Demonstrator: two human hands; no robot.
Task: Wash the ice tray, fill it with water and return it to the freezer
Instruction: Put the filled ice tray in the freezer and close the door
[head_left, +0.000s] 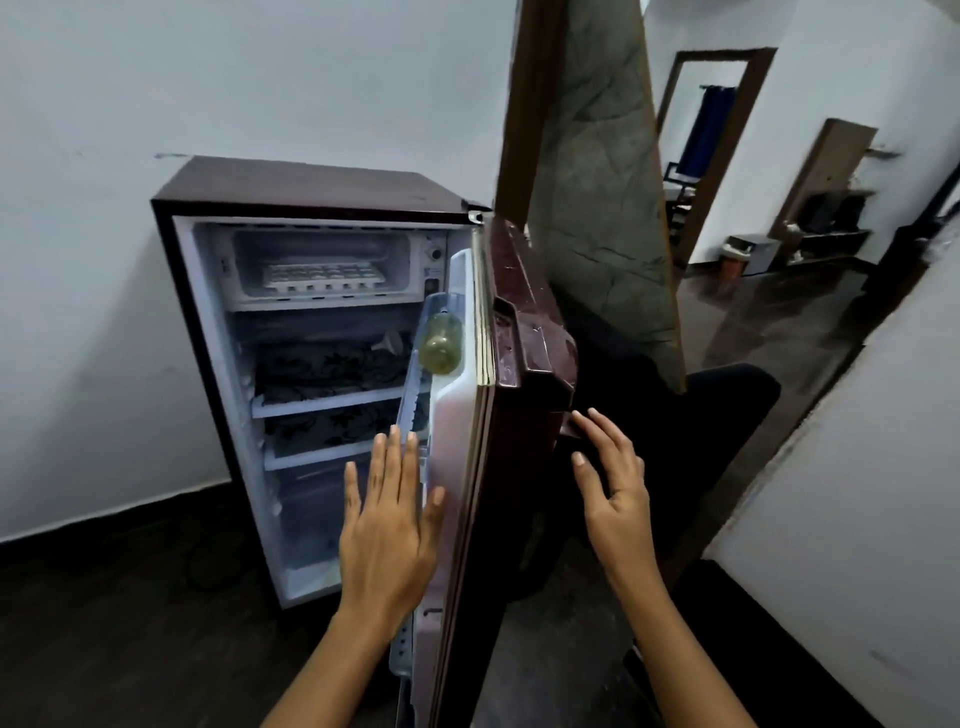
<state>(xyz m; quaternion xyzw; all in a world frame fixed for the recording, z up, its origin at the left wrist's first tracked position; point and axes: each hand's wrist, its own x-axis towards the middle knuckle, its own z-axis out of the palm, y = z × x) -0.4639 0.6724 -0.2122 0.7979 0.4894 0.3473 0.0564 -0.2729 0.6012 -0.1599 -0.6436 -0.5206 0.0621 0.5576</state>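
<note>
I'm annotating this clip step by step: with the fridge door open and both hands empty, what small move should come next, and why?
Probably lift the left hand into the freezer compartment to take the ice tray. The fridge door stands open, the tray lies there untouched, and both hands are open and empty; the right hand is at the door's outer face.

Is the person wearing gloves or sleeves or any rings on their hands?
No gloves. The left hand and right hand are both bare, and so are the forearms right down to the picture's edge: no sleeves show. I see no rings, watch or bracelet. The fingernails look short and plain.
</note>
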